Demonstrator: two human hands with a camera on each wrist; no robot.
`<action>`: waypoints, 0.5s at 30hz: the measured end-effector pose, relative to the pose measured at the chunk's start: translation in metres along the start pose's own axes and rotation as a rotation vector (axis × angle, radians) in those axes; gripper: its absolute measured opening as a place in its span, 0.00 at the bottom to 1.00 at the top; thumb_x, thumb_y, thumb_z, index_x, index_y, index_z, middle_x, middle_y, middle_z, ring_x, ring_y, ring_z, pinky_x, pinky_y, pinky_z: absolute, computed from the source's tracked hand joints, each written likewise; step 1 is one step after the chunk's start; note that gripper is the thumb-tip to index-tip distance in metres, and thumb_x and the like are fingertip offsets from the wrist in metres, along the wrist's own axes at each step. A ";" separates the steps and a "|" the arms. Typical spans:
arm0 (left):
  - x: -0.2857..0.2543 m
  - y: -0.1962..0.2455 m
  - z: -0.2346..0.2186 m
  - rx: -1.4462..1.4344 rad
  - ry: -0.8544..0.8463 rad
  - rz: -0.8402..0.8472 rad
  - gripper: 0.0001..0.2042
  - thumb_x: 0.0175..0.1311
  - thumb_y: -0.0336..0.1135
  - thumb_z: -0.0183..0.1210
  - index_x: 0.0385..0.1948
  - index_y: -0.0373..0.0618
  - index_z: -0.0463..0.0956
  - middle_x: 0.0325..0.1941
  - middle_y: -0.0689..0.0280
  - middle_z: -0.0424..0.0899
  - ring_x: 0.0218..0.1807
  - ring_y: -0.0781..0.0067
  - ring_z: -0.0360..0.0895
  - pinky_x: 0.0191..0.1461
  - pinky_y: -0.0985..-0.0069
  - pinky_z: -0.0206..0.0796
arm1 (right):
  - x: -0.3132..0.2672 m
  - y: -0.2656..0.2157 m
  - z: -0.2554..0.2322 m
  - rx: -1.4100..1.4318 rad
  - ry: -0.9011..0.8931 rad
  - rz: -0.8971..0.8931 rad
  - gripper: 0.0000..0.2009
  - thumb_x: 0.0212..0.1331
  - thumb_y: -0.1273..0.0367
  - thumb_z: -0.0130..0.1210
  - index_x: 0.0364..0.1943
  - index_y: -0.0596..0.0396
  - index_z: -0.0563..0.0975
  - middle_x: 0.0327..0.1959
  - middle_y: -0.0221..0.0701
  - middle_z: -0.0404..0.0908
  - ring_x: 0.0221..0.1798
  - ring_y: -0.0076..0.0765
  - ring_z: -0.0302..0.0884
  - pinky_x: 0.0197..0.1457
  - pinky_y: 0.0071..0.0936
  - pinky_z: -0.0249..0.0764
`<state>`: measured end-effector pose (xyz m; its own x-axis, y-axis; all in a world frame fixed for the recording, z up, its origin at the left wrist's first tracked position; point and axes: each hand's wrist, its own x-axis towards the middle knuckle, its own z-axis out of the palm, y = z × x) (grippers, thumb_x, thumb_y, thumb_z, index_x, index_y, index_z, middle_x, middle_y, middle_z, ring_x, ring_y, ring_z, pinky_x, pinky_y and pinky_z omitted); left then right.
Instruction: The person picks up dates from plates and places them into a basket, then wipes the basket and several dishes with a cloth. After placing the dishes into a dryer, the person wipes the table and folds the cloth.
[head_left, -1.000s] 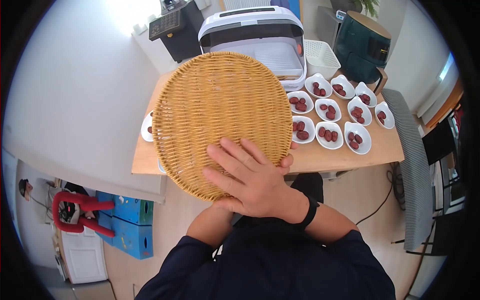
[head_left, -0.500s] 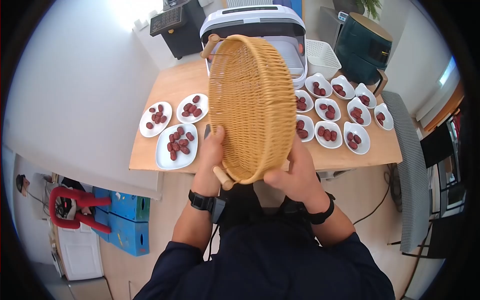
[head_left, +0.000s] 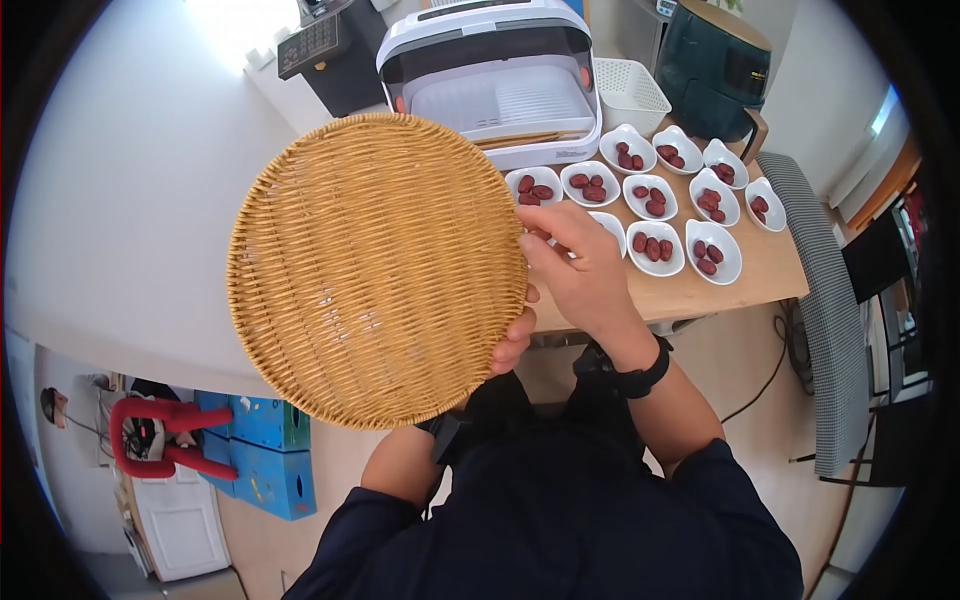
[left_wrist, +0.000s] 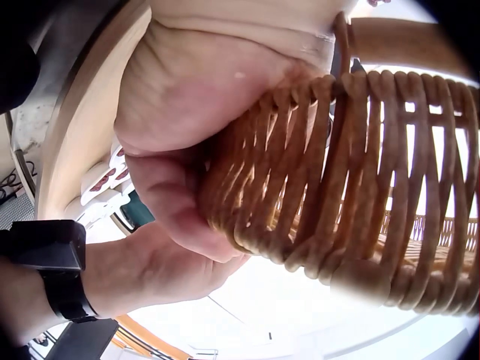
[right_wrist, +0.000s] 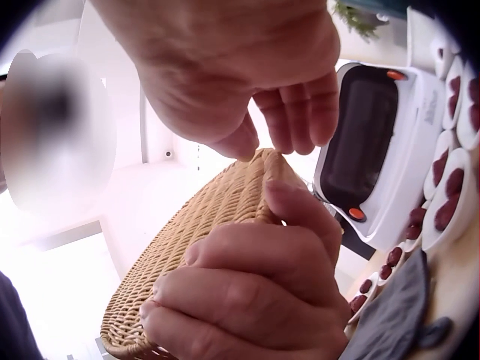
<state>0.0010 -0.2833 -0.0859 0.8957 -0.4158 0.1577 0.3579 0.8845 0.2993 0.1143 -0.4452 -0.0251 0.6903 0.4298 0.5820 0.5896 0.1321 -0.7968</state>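
Observation:
A round woven basket [head_left: 375, 260] is raised in front of the body, its underside facing the head camera. My left hand [head_left: 514, 337] grips its side from behind, with only some fingers showing past the edge. In the left wrist view that hand [left_wrist: 195, 90] is curled round the wicker wall. At the basket's right edge is my right hand [head_left: 590, 275], its fingertips right at the rim. From the right wrist, the thumb and fingers of this hand [right_wrist: 240, 67] hang apart over the basket's corner, while the left hand [right_wrist: 255, 285] holds on below.
Several white bowls [head_left: 655, 248] with red dates stand on the wooden table [head_left: 765, 265] at the right. Behind are a white appliance with a dark lid [head_left: 490, 90], a white plastic basket [head_left: 632, 95] and a green air fryer [head_left: 712, 75]. The table's left part is hidden behind the basket.
The basket has turned from edge-on, with its inside showing, to its underside facing the head camera, and moved left. The right hand has shifted up along its right edge.

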 end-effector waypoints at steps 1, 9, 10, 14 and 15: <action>0.001 0.000 -0.002 0.001 -0.006 -0.029 0.42 0.69 0.69 0.48 0.66 0.31 0.66 0.43 0.51 0.75 0.34 0.62 0.74 0.35 0.69 0.69 | 0.000 0.005 0.002 -0.011 -0.004 -0.008 0.10 0.63 0.74 0.62 0.47 0.60 0.83 0.40 0.33 0.83 0.37 0.29 0.83 0.39 0.25 0.78; 0.005 -0.003 -0.012 -0.017 -0.022 -0.067 0.43 0.68 0.71 0.47 0.65 0.32 0.67 0.43 0.53 0.75 0.34 0.61 0.74 0.35 0.70 0.67 | 0.000 0.013 0.005 0.206 0.059 0.221 0.10 0.64 0.73 0.61 0.46 0.62 0.83 0.38 0.36 0.86 0.38 0.25 0.84 0.42 0.24 0.79; 0.005 -0.003 -0.011 -0.022 -0.021 -0.060 0.42 0.71 0.68 0.46 0.66 0.31 0.64 0.44 0.51 0.74 0.35 0.59 0.75 0.35 0.68 0.69 | 0.001 0.012 0.004 0.145 0.057 0.194 0.09 0.64 0.73 0.61 0.45 0.62 0.84 0.36 0.35 0.87 0.37 0.24 0.85 0.41 0.24 0.79; 0.004 0.001 0.005 0.078 0.046 -0.065 0.41 0.72 0.67 0.45 0.66 0.30 0.64 0.44 0.50 0.73 0.35 0.57 0.76 0.34 0.67 0.70 | 0.004 0.007 0.000 0.066 0.063 0.229 0.09 0.62 0.71 0.63 0.44 0.61 0.85 0.31 0.33 0.88 0.34 0.23 0.84 0.39 0.23 0.78; 0.003 0.001 0.008 0.077 0.046 -0.065 0.41 0.72 0.67 0.45 0.66 0.30 0.64 0.44 0.50 0.73 0.35 0.57 0.76 0.34 0.67 0.70 | 0.005 0.007 -0.001 0.066 0.063 0.230 0.09 0.62 0.71 0.63 0.44 0.61 0.85 0.31 0.33 0.88 0.34 0.23 0.84 0.39 0.23 0.78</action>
<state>0.0023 -0.2856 -0.0776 0.8830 -0.4602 0.0927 0.3960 0.8362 0.3795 0.1218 -0.4431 -0.0278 0.8291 0.3989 0.3918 0.3871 0.0960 -0.9170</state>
